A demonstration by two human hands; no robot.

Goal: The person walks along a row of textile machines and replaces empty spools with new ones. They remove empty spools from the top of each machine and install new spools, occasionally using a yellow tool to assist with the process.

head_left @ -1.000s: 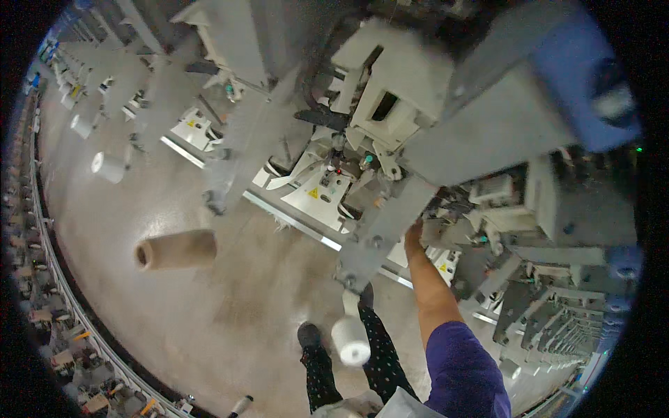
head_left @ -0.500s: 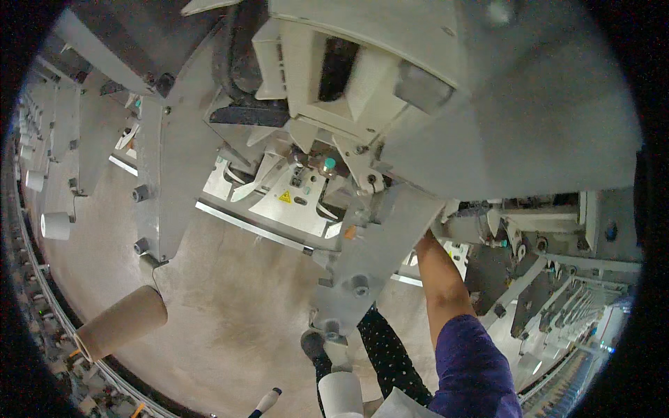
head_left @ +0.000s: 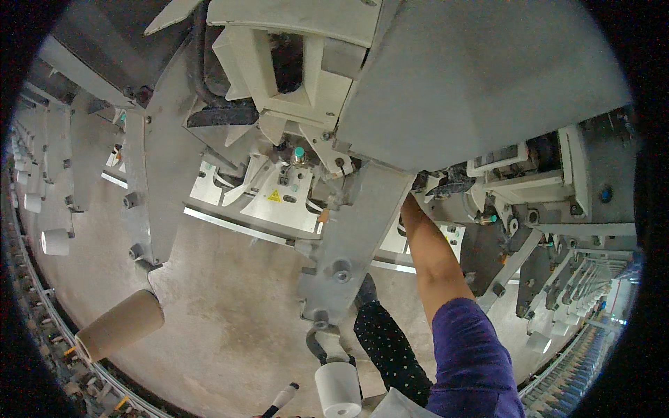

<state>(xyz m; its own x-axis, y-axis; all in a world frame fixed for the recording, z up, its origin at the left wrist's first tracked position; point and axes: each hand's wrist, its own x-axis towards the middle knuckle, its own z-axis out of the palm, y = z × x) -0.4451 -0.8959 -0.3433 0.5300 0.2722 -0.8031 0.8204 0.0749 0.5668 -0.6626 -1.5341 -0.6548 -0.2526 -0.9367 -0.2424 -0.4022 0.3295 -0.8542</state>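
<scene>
My right forearm [head_left: 437, 261], in a purple sleeve [head_left: 470, 355], reaches forward past the right side of a grey metal divider plate [head_left: 355, 230]. The hand itself is hidden behind that plate and the machine parts, so its fingers and anything in them cannot be made out. Nearest to it are a cream machine housing [head_left: 519, 188] and a bright metal plate [head_left: 453, 235]. A white yarn cone [head_left: 339, 390] sits below the lower end of the divider. My left hand does not show.
A brown empty-looking cone [head_left: 125, 324] hangs at lower left, with a white cone [head_left: 55, 242] beyond it. A large grey cover [head_left: 481, 83] overhangs the upper right. Left of the divider is a metal plate with a yellow warning triangle [head_left: 274, 196]. A slim white piece with a dark tip [head_left: 284, 397] shows at the bottom.
My view has shifted, so the machine section and divider sit further left in it. The right arm still reaches behind the divider; more of the cream housing on the right shows.
</scene>
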